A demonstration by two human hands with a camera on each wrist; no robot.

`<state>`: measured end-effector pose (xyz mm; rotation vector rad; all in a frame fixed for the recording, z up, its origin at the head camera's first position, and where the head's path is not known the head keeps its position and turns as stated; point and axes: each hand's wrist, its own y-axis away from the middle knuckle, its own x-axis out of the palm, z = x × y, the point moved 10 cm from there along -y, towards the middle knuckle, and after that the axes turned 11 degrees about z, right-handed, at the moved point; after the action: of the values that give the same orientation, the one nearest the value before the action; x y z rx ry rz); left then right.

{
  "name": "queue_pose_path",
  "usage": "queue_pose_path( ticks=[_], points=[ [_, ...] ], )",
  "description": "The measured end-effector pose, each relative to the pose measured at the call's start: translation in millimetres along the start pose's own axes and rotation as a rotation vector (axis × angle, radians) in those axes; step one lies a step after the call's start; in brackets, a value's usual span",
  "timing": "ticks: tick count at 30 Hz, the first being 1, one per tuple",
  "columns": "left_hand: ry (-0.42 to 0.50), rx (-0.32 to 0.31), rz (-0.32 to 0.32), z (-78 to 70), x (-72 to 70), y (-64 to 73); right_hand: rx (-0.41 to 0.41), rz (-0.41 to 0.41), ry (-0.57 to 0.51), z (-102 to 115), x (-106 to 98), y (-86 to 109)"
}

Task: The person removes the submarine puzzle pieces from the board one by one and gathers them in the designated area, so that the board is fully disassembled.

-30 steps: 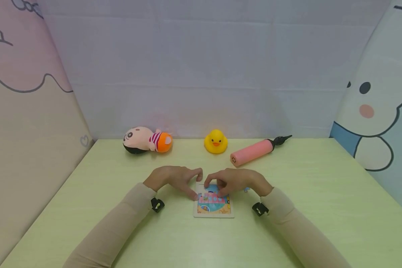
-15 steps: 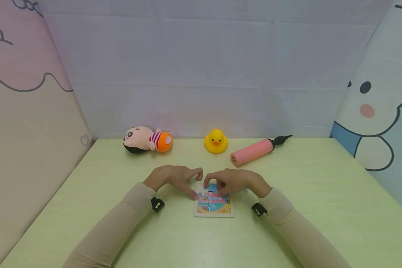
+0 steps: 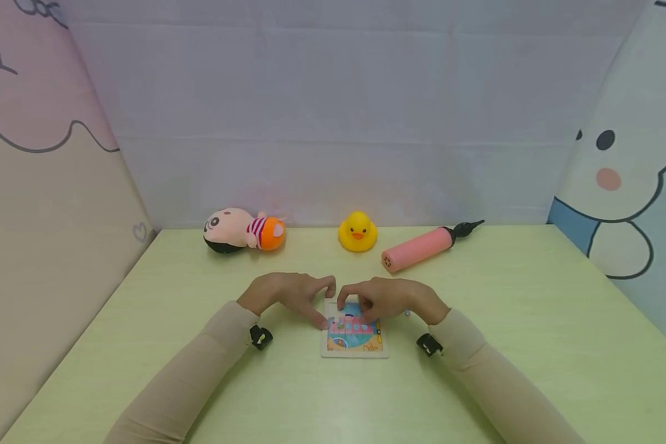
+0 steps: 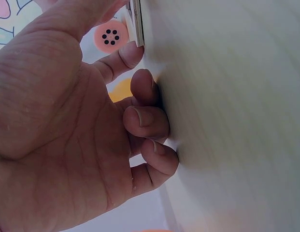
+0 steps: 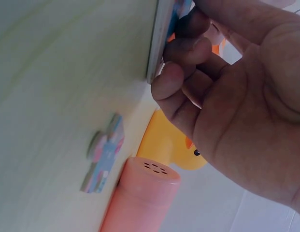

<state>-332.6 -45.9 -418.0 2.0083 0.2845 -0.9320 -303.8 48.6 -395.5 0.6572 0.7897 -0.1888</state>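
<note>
A small jigsaw puzzle in a pale tray [image 3: 355, 354] lies on the table, with pink, blue and sandy printed pieces. At its upper left corner, my left hand [image 3: 296, 293] holds the tray between thumb and index finger; the other fingers [image 4: 147, 121] curl down against the tabletop. My right hand [image 3: 388, 296] reaches over the top right, thumb and bent index finger on either side of a blue puzzle piece [image 3: 352, 308]. That contact is partly hidden by the hand. One loose puzzle piece [image 5: 104, 157] lies on the table to the right, mostly behind the right wrist in the head view.
Along the back stand a lying doll [image 3: 244, 230] with an orange bottom, a yellow rubber duck [image 3: 357, 232] and a pink hand pump [image 3: 419, 248] with a black nozzle. A pale cloth wall [image 3: 333, 123] closes off the back; printed panels flank both sides.
Almost nothing differs. Both hands keep their places on the puzzle; the whole head view has shifted very slightly.
</note>
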Motion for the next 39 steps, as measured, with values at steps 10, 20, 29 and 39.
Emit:
queue_pose_path(
  ticks=[10, 20, 29, 39],
  points=[
    [0.004, 0.008, -0.001, 0.9, -0.8, -0.6, -0.021, 0.002, 0.005, 1.4, -1.0, -0.1],
    [0.001, 0.001, 0.000, 0.8, -0.9, -1.0, -0.029, -0.003, -0.004, 1.7, -1.8, -0.2],
    [0.005, 0.012, 0.000, 0.1, -0.1, -0.9, 0.001, -0.066, 0.023, 1.4, -5.8, -0.2],
    [0.017, 0.013, -0.001, -0.4, -0.6, -0.2, -0.064, -0.064, 0.018, 6.0, -5.8, -3.9]
  ],
)
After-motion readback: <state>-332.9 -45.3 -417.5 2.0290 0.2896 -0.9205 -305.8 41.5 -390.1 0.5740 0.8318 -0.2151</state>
